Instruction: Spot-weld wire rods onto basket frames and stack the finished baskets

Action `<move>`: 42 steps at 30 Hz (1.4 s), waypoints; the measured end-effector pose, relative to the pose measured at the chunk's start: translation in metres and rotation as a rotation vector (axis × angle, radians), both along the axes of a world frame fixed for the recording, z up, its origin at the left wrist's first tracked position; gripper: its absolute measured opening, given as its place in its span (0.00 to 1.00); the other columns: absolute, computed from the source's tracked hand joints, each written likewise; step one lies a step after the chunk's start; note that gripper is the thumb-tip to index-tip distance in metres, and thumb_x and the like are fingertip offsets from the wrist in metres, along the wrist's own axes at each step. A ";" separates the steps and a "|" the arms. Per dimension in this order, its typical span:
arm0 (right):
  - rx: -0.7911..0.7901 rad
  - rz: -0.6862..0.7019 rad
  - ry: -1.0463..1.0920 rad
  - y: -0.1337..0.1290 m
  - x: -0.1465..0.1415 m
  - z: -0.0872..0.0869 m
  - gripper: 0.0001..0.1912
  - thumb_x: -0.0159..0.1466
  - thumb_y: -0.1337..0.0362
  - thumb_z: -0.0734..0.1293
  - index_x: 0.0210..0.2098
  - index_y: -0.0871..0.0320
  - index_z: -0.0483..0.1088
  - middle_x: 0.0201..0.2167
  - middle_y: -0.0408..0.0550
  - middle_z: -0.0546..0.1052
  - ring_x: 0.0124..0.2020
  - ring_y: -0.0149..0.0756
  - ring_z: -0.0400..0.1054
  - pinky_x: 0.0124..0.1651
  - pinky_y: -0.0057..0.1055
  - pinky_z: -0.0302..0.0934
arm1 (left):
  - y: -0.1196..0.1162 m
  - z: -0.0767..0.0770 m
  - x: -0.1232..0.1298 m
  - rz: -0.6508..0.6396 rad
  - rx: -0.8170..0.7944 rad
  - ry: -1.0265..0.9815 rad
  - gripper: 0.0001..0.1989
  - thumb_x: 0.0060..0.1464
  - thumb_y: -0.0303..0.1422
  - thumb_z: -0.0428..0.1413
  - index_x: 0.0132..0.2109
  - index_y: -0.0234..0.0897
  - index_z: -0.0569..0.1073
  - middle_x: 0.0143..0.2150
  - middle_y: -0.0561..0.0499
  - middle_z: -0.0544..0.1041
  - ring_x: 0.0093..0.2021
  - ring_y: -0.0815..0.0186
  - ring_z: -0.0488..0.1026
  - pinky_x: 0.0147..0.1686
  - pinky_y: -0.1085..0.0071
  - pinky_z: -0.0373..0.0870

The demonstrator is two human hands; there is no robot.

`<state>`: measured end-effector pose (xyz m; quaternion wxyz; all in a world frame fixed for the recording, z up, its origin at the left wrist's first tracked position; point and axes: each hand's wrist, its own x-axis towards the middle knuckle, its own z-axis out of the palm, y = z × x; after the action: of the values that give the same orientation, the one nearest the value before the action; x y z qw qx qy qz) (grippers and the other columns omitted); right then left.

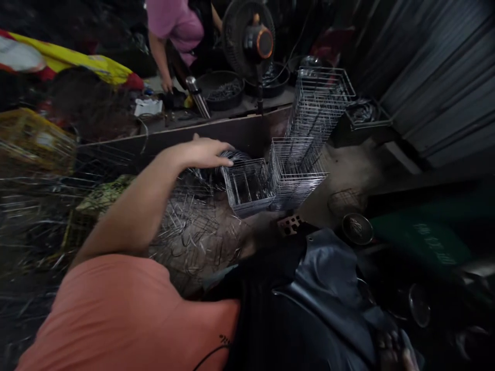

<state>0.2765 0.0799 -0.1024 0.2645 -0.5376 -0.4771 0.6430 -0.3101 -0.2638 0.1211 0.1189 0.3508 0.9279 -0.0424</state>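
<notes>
The left hand rests on one wire coil, its fingers pressed together, with no clear pinch. At 4 o'clock from the hand, one wire basket with divider wires inside touches one tall stack of baskets. Loose wire pieces lie heaped on the floor at 6 o'clock, and at 12 o'clock two black tubs hold dark metal bits.

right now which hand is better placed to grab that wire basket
Left, likely: the left hand is at the wire coil, beside the wire basket; the right hand is not in view.
</notes>
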 end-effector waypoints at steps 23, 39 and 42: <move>-0.220 -0.267 0.130 -0.011 0.012 -0.002 0.20 0.47 0.54 0.73 0.39 0.49 0.71 0.39 0.45 0.76 0.41 0.39 0.71 0.49 0.42 0.65 | 0.225 -0.159 0.032 -0.124 0.165 -0.022 0.18 0.59 0.40 0.43 0.39 0.34 0.75 0.39 0.39 0.78 0.45 0.52 0.72 0.56 0.41 0.40; -0.168 -0.229 0.333 -0.028 -0.010 0.023 0.23 0.44 0.58 0.76 0.40 0.55 0.74 0.34 0.50 0.77 0.34 0.40 0.73 0.47 0.45 0.65 | 0.198 -0.152 0.048 -0.053 0.274 0.080 0.22 0.60 0.40 0.36 0.43 0.35 0.72 0.41 0.38 0.78 0.43 0.54 0.74 0.53 0.48 0.53; -0.156 -0.247 0.350 -0.036 -0.008 0.027 0.23 0.44 0.58 0.76 0.39 0.56 0.74 0.34 0.50 0.77 0.33 0.37 0.72 0.45 0.40 0.66 | 0.201 -0.115 0.019 0.090 0.408 0.173 0.25 0.61 0.39 0.34 0.49 0.30 0.70 0.43 0.32 0.76 0.45 0.49 0.72 0.52 0.39 0.48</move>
<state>0.2681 0.0435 -0.0751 0.3776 -0.4910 -0.3031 0.7242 -0.2915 -0.0632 0.0061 -0.0327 0.3211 0.9387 0.1215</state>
